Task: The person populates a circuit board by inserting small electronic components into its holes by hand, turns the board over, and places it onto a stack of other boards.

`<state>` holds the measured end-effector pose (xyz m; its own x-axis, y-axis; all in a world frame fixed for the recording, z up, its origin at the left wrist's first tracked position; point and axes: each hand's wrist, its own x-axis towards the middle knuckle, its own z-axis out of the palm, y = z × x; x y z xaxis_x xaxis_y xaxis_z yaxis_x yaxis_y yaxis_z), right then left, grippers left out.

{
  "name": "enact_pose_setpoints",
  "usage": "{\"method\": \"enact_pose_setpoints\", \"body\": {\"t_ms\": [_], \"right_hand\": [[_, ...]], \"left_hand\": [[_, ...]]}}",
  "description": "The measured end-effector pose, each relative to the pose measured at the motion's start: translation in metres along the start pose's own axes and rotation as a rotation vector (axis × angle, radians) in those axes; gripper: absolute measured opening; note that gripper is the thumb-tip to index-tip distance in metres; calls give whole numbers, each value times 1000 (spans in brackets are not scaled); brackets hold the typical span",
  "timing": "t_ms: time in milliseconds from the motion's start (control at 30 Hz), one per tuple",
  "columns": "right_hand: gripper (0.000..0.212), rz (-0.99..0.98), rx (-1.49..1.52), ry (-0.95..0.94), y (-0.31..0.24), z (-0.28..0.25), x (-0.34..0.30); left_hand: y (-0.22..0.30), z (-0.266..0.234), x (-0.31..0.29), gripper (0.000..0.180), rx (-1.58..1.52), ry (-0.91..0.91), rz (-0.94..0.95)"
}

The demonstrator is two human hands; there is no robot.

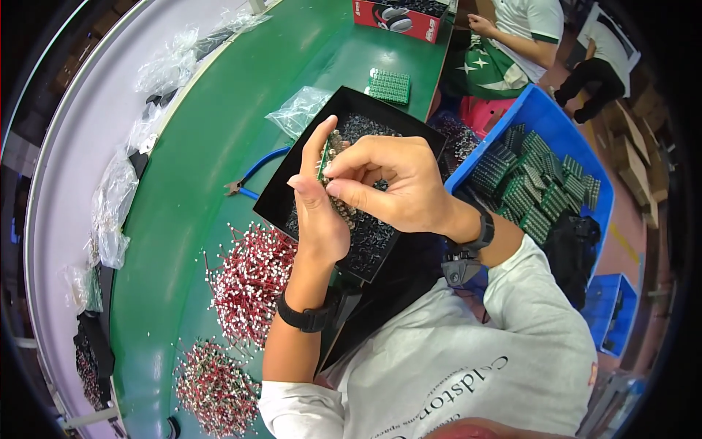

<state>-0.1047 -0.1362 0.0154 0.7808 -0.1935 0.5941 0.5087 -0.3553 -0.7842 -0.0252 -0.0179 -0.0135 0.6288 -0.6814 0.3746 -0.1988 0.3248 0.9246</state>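
Note:
My left hand (322, 219) holds a circuit board panel (336, 141) on edge above a black box, its thumb and a raised finger bracing the near side. Rows of small metallic parts cover the panel, and a thin green edge shows. My right hand (398, 179) is closed in a pinch, thumb and forefinger meeting at that edge; anything smaller between the tips is hidden. Beneath both hands, the open black box (292, 179) contains many small black pieces (365, 128).
Blue-handled cutters (259, 170) and a clear plastic bag (298, 110) lie left of the box. Red-and-white wire piles (252, 285) sit nearer. Beyond are a green board panel (389, 86) and a red carton (398, 20). A blue bin (534, 110) of boards stands right, near another person (523, 36).

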Motion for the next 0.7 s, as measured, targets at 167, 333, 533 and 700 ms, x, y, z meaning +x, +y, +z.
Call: {"method": "enact_pose_setpoints", "body": {"t_ms": [167, 333, 533, 700], "right_hand": [[14, 122, 242, -14, 2, -3, -1], [12, 123, 268, 18, 5, -1, -2], [12, 99, 62, -5, 4, -10, 5], [15, 111, 59, -54, -1, -7, 4]], "left_hand": [[1, 4, 3, 95, 115, 58, 31], [1, 1, 3, 90, 230, 114, 83], [1, 1, 5, 79, -102, 215, -5], [-3, 2, 5, 79, -45, 212, -5]]}}
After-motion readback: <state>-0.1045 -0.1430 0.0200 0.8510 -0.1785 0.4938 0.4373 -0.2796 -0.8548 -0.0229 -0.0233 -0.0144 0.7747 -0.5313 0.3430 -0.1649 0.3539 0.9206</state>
